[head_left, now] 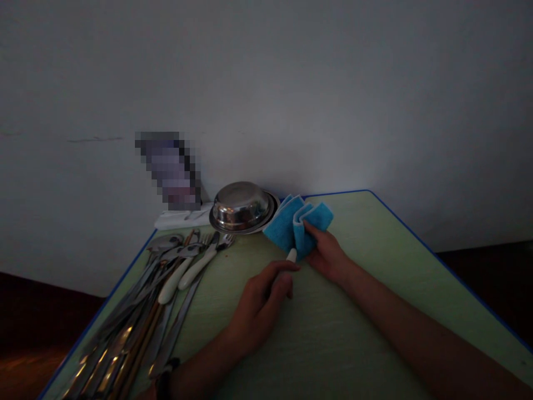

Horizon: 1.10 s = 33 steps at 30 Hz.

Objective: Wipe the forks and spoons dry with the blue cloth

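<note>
My left hand (260, 305) is closed around a white handle (292, 255) of a piece of cutlery, and only the end of the handle shows at my fingers. Its other part is hidden in a folded blue cloth (281, 229), so I cannot tell its kind. My right hand (327, 253) grips that cloth, thumb on top, around the cutlery. Left of my hands lies a loose heap of metal cutlery (145, 300). On its right side are two pieces with white handles (195, 272), and fork tines (227, 240) show at the far end.
Behind the heap, an upside-down steel bowl (244, 203) rests near the wall (333, 111). A white flat item (179, 219) lies to its left, below a propped, blurred-out panel (170, 169). The pale green table (375, 244) has a blue edge.
</note>
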Tool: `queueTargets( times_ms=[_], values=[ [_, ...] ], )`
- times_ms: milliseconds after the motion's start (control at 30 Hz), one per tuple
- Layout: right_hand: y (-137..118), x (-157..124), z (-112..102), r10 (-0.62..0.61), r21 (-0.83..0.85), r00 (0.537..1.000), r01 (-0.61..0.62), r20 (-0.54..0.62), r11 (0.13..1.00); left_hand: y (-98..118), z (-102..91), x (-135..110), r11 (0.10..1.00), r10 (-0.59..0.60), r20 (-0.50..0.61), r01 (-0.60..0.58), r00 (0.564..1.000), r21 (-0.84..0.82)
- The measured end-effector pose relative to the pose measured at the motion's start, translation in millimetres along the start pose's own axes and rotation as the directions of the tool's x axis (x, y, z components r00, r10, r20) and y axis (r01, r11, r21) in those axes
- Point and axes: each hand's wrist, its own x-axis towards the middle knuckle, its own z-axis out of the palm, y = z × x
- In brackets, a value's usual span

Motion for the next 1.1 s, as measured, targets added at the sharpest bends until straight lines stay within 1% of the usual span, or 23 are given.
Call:
queueTargets(
  times_ms=[133,233,300,400,467,533,700,767,833,900,967,1033,1067,1100],
  values=[
    [1,-6,-1,-0.016,-0.138,0.985,0.040,0.169,0.990,-2,-0.3,0,0.998,-0.016,-0.087,0.010,0.996,-0.067],
    [2,-8,-2,-0.004,-0.179,0.974,0.045,0.226,0.983,-2,0.3,0,1.000,-0.002,-0.146,0.002,0.989,-0.001],
    [3,-8,-2,-0.011,-0.168,0.978,0.047,0.211,0.985,-1,0.9,0,0.998,0.034,-0.168,-0.023,0.985,0.066],
    [3,-6,0,-0.009,-0.120,0.991,0.026,0.133,0.992,-1,1.5,0,0.994,0.061,-0.164,-0.045,0.985,0.098],
    [2,-5,1,0.013,-0.095,0.997,-0.006,0.081,0.995,-1,1.6,-2,0.995,0.050,-0.162,-0.034,0.985,0.096],
    [1,-5,2,0.040,-0.090,0.997,-0.035,0.060,0.995,0,1.4,-2,0.996,0.029,-0.169,-0.014,0.985,0.090],
    [0,-5,0,0.075,-0.100,0.992,-0.065,0.103,0.993,3,-0.1,-2,0.998,0.012,-0.170,-0.002,0.985,0.057],
    [2,-6,-2,0.066,-0.129,0.990,-0.050,0.128,0.990,1,-0.6,-2,0.999,0.021,-0.171,-0.015,0.985,0.039],
    [5,-8,-2,0.025,-0.197,0.988,0.005,0.151,0.980,-1,-1.2,-3,0.999,0.031,-0.178,-0.033,0.984,-0.005],
    [5,-11,2,-0.052,-0.308,0.986,0.100,0.161,0.946,-2,-2.8,-4,0.993,0.042,-0.192,-0.061,0.980,-0.097],
    [0,-15,14,-0.150,-0.431,0.974,0.209,0.168,0.878,2,-7.7,0,0.973,0.060,-0.228,-0.108,0.972,-0.205],
    [-13,-18,33,-0.237,-0.538,0.953,0.302,0.188,0.787,15,-19.0,7,0.952,0.065,-0.267,-0.140,0.961,-0.272],
    [-22,-20,45,-0.281,-0.592,0.938,0.346,0.203,0.728,23,-27.5,12,0.943,0.058,-0.275,-0.143,0.960,-0.301],
    [-31,-21,57,-0.303,-0.668,0.927,0.371,0.222,0.645,33,-37.9,18,0.927,0.050,-0.274,-0.146,0.960,-0.344]
  ],
)
